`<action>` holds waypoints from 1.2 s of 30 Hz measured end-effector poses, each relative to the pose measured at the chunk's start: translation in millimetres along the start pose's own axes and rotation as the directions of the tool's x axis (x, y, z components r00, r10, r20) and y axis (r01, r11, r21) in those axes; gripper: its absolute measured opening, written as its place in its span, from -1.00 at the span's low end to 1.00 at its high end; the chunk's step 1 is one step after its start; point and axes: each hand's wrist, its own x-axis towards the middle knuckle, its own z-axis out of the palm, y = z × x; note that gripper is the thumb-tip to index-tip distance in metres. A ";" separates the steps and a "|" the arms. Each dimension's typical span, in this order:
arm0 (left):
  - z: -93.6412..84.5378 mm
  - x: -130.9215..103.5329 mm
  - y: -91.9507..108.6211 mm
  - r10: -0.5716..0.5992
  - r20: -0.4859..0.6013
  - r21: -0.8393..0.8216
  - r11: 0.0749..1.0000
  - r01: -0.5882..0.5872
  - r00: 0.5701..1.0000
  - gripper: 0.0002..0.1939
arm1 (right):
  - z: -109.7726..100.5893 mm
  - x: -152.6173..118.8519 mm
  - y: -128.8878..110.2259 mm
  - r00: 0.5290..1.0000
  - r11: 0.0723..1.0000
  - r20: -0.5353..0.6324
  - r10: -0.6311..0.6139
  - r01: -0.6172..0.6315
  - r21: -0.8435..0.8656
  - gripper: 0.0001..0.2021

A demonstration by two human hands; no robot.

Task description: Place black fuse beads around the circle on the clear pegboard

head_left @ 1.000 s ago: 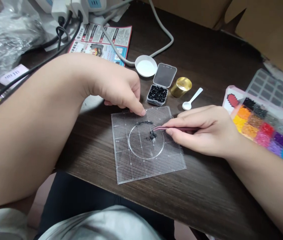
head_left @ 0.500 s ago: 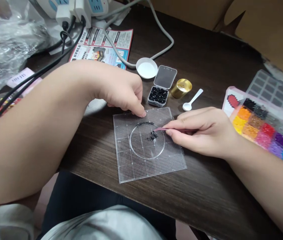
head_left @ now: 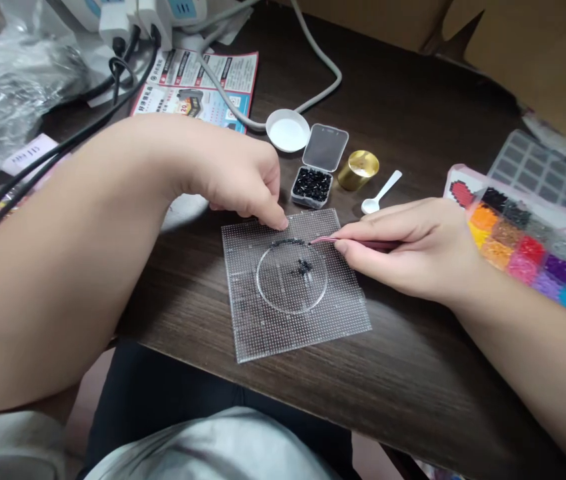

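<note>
A clear square pegboard (head_left: 307, 337) lies on the dark wooden table (head_left: 177, 307). My left hand (head_left: 235, 170) is closed at its far edge, thumb pressed on the rim and fingers curled. Pink tweezers (head_left: 327, 239) are pinched in my right hand (head_left: 407, 250); their tip is at the right end of a curved row of black beads (head_left: 287, 242). That row follows the top of a clear ring (head_left: 293, 312) on the board. Inside the ring is a small heap of loose black beads (head_left: 304, 267). Any bead in the tweezers is too small to make out.
Behind the board are a lidded box of black beads (head_left: 313, 185), a gold cup (head_left: 359, 171), a white spoon (head_left: 383, 193) and a white dish (head_left: 287, 131). At the right stands a multicoloured bead tray (head_left: 533, 250). Black cables (head_left: 77, 137) and plastic wrap (head_left: 23, 73) lie left.
The tweezers in my right hand have moved from the loose bead heap up to the right end of the bead row. My left hand stays at the board's far edge. The view has shifted slightly.
</note>
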 end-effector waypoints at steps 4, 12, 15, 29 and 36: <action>1.2 2.6 1.9 -0.009 0.003 0.006 1.000 0.009 1.000 -0.48 | 1.7 -0.3 -1.9 1.000 1.000 0.008 -0.008 0.008 -0.029 -0.78; 0.4 0.5 9.6 -0.046 -0.028 0.044 0.998 0.047 0.999 -0.44 | 2.9 0.2 -3.2 0.999 0.998 0.023 -0.024 0.025 -0.064 -0.77; -1.0 -3.6 12.3 -0.003 -0.036 0.028 1.000 0.004 0.999 -0.46 | 2.1 0.2 -4.1 0.999 0.998 0.033 -0.020 0.022 -0.066 -0.78; 0.2 -3.0 7.3 0.027 -0.031 0.016 1.000 -0.026 0.999 -0.50 | 0.7 -0.3 -4.8 0.999 1.000 0.033 -0.006 0.005 0.007 -0.81; 0.1 1.1 0.9 0.019 -0.002 0.010 1.000 -0.019 1.000 -0.49 | 1.0 3.8 -0.5 0.993 0.996 0.102 -0.058 0.051 0.073 -0.77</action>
